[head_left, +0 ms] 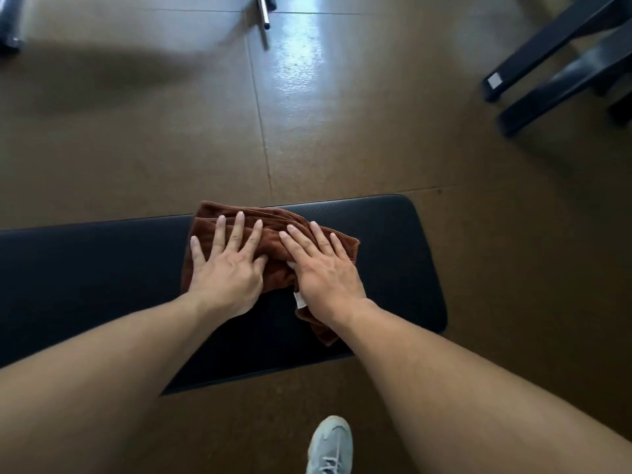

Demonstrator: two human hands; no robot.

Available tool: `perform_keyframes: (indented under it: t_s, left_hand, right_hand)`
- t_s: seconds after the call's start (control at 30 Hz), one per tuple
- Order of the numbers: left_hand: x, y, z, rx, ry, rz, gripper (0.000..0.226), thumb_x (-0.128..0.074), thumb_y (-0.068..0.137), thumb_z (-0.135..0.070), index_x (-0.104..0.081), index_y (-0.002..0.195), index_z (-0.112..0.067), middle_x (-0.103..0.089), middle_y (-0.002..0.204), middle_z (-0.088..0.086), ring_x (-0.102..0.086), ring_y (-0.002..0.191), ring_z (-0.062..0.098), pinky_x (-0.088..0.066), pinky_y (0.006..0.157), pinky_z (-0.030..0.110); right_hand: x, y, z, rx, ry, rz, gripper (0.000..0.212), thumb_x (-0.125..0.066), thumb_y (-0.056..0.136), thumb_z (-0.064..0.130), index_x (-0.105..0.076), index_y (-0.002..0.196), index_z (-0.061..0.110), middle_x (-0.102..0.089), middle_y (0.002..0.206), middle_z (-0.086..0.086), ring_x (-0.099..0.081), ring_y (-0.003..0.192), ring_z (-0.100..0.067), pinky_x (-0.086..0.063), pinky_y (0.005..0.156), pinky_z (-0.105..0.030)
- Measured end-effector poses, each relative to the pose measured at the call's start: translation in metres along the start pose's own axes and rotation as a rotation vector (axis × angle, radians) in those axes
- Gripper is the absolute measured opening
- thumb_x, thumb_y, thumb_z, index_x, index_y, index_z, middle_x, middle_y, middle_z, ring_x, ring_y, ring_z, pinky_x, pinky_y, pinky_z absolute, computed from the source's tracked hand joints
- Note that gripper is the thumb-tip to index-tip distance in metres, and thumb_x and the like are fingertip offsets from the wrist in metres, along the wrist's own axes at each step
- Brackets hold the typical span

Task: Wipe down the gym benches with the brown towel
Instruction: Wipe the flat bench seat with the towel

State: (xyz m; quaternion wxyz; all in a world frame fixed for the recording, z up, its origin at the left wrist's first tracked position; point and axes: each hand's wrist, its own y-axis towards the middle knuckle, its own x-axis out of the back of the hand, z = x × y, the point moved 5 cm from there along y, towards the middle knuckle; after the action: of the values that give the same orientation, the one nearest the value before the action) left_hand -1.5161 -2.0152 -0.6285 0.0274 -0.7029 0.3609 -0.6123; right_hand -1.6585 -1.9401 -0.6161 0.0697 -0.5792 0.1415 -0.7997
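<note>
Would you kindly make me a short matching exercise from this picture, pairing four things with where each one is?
Things:
1. brown towel
2. bench pad
3. grey shoe
4. metal bar

Places:
A. on the floor at the top edge
B. under both hands
C. on the floor at the bottom edge
D. under the towel

Pairs: 1-B, 2-D, 3-C, 4-A

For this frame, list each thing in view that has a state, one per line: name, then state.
brown towel: folded and bunched, lying on the bench pad under both hands.
left hand: fingers straight and spread, pressing flat on the towel.
right hand: fingers straight, pressing flat on the towel.
bench: black pad, towel near its right end.
white tag: sticking out from the towel beside the right hand.
</note>
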Motion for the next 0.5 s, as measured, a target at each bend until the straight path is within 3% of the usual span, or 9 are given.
perform_keyframes:
  t_s: [0.27,0.5]
  left_hand:
    - [-0.020,0.043,-0.163,-0.183,0.014,-0.020,0.064,-0.022,0.107,-0.051,0.009,0.161,-0.039,0.025,0.169,-0.004,0.033,0.152,0.023,0.020,0.118,0.061]
    - [-0.034,0.036,-0.216,-0.355,0.081,-0.019,0.061,-0.020,0.108,-0.051,0.006,0.161,-0.042,0.021,0.170,-0.004,0.032,0.152,0.023,0.019,0.120,0.061]
  right_hand:
    - [0.037,-0.056,-0.156,-0.150,0.080,-0.047,0.055,-0.023,0.112,0.031,-0.007,0.164,0.035,-0.001,0.171,0.016,0.011,0.158,-0.015,0.001,0.129,-0.039]
    - [0.011,-0.106,-0.187,-0.351,0.464,-0.231,0.052,-0.032,0.112,0.024,-0.021,0.162,0.032,-0.012,0.167,0.019,-0.004,0.158,-0.010,-0.022,0.127,-0.043]
